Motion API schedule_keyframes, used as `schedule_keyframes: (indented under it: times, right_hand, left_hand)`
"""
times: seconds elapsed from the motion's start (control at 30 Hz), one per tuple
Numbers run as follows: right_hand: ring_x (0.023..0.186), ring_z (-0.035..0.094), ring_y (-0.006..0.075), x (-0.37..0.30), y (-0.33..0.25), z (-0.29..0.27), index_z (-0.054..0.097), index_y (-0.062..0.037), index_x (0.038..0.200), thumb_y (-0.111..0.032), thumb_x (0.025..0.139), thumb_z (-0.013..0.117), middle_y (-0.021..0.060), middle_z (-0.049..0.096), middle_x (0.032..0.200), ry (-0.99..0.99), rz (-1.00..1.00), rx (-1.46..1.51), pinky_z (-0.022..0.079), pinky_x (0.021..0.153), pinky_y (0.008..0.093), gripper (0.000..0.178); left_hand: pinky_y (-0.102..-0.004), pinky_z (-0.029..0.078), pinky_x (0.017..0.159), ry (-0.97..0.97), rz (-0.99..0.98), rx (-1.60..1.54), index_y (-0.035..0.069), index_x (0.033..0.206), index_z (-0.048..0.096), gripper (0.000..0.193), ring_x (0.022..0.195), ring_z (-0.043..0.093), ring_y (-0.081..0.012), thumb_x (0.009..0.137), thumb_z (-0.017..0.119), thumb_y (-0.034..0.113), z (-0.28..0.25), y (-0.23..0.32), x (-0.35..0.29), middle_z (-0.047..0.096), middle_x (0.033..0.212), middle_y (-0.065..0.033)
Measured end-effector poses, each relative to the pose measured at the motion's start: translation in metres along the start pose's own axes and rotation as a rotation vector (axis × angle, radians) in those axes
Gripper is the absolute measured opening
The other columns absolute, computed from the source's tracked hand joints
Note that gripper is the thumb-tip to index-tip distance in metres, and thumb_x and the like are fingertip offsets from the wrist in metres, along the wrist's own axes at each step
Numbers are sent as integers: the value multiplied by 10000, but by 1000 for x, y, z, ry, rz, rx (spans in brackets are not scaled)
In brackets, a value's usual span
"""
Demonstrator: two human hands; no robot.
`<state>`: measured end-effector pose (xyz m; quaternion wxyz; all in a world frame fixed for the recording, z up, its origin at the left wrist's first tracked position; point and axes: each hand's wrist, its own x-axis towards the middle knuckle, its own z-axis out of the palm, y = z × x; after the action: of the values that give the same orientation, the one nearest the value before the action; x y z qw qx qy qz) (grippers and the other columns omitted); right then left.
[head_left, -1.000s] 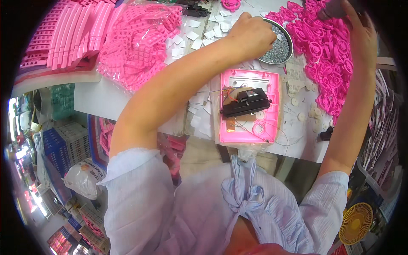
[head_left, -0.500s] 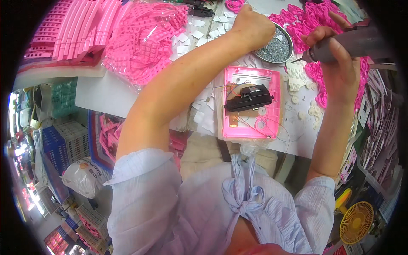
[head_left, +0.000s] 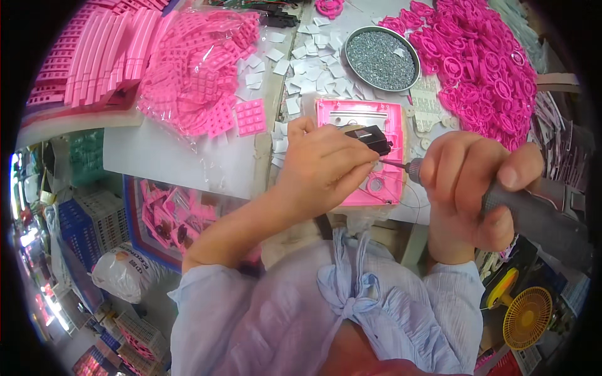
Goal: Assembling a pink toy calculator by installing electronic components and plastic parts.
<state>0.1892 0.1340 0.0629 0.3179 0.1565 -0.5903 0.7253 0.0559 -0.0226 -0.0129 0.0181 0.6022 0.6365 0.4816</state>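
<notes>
My right hand (head_left: 467, 188) is wrapped round a dark grey electric screwdriver (head_left: 530, 216), held nearly level. Its thin bit (head_left: 394, 163) points left and meets the fingertips of my left hand (head_left: 326, 160). Those fingers are pinched together at the bit's tip; anything between them is too small or hidden to make out. Beneath my left hand lies a pink plastic casing (head_left: 390, 195), open side up. A black plastic unit (head_left: 375, 139) sits inside it, partly covered by my fingers. A thin wire loops out past the casing's right edge.
Behind the casing stands a round dish (head_left: 381, 59) full of small screws. Pink rings (head_left: 476, 69) are heaped at the far right. White square pieces (head_left: 313, 72) are strewn left of the dish. A bag of pink keypads (head_left: 200, 69) and stacked pink strips (head_left: 113, 56) lie far left.
My left hand has come from the screw dish back toward me, over the casing. My right hand has brought the screwdriver down and nearer, its bit now at my left fingertips.
</notes>
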Motion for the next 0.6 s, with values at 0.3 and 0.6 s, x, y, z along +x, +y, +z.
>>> schedule_keyframes:
  times: [0.3, 0.6]
  right_hand:
    - [503, 466, 129, -3, 12, 10, 473, -118, 1197, -269, 953, 671, -16, 499, 608, -21, 39, -71, 383, 462, 308, 349]
    - [540, 477, 151, 2, 38, 3, 449, -35, 1183, -199, 934, 671, 50, 514, 649, 151, 31, -11, 464, 555, 335, 371]
  left_hand:
    - [-389, 292, 772, -2, 20, 89, 141, 951, 715, 291, 757, 597, -163, 693, 849, 146, -3, -2, -4, 674, 818, 36]
    - [-423, 299, 835, -113, -150, 343, 136, 1146, 648, 462, 897, 587, -214, 749, 835, 279, -4, -13, -39, 674, 1021, -15]
